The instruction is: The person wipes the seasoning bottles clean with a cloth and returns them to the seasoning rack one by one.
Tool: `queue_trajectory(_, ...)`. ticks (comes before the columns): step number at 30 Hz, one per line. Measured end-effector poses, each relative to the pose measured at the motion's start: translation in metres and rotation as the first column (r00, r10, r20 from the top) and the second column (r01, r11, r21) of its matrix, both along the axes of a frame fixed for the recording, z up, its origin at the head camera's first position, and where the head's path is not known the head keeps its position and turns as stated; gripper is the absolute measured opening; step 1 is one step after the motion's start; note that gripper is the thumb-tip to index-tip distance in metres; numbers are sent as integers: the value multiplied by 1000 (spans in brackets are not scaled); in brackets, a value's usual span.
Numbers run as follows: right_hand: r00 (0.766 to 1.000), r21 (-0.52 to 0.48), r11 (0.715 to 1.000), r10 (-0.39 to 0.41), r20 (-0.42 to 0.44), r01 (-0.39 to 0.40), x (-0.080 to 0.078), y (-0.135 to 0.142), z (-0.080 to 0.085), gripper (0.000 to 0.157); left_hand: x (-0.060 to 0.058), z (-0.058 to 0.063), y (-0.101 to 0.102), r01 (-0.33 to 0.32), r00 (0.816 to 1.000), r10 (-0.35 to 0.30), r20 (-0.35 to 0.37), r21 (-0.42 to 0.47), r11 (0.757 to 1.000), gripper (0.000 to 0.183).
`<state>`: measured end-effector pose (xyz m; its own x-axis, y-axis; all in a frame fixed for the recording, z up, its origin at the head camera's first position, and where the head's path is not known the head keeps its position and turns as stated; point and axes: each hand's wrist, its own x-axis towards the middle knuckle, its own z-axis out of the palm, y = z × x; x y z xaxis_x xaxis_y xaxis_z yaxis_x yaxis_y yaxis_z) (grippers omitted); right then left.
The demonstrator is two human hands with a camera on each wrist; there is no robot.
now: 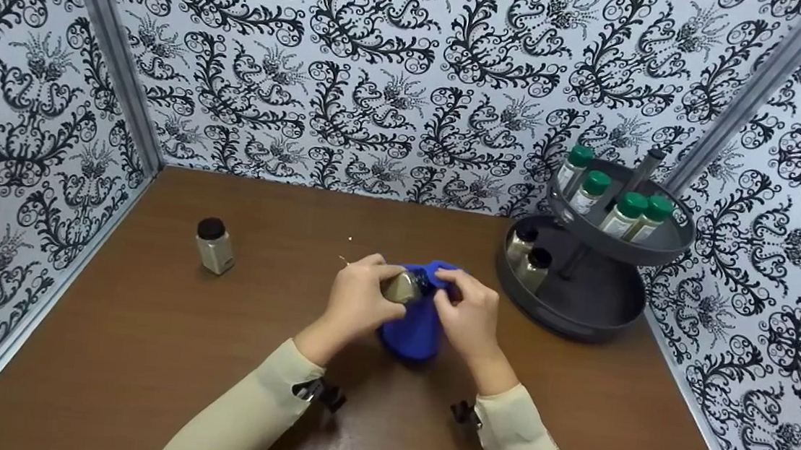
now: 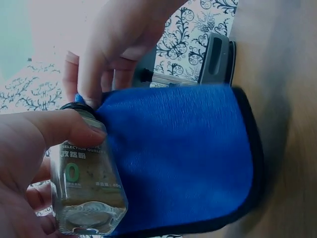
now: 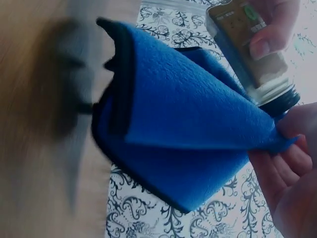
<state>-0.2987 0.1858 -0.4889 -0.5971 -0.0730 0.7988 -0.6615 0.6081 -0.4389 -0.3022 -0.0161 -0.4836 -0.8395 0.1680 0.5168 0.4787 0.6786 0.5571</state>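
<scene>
Around a square glass spice jar (image 2: 89, 183) with a black cap (image 3: 280, 100), my left hand (image 1: 363, 296) curls its thumb and fingers. The jar is tilted, its cap toward my right hand (image 1: 469, 311). That hand pinches a blue cloth (image 2: 178, 153) with dark edging between thumb and fingers, right at the cap. The rest of the cloth hangs down in folds beneath both hands, over the table. Green print and pale powder show through the jar's glass in the left wrist view.
One black-capped jar (image 1: 214, 246) stands at the left of the brown table (image 1: 143, 347). At the right is a two-tier dark tray (image 1: 580, 328); green-capped bottles (image 1: 622, 214) fill part of its upper tier, and two black-capped jars (image 1: 533, 269) stand below. Patterned walls (image 1: 353, 105) enclose the table.
</scene>
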Motion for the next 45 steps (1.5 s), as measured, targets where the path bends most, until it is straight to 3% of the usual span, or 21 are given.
queue_trajectory(7,988,24,998,61,-143,-58,14,-9,6,26,0,-1,-3,6,1000,-6,25,12,1000,42)
queue_trajectory(11,983,49,997,67,-171,-59,16,-12,7,27,-1,1,-5,-12,1000,12,29,9,1000,43)
queue_trajectory(19,996,9,999,54,-72,-54,10,-7,10,25,-1,3,-4,7,999,-7,31,9,1000,46)
queue_trajectory(29,995,17,998,65,78,-66,11,5,24,28,-3,-4,0,125,989,-137,55,184,975,41)
queue_trajectory(34,985,-130,990,74,154,-54,12,3,24,27,-5,-7,1,137,986,-159,58,275,951,44)
queue_trajectory(39,976,-321,945,127,174,-66,14,-3,23,25,-4,-7,1,150,981,-183,57,368,918,47)
queue_trajectory(45,983,-357,928,153,102,-108,15,-8,20,26,-1,-4,3,149,983,-181,44,392,908,44)
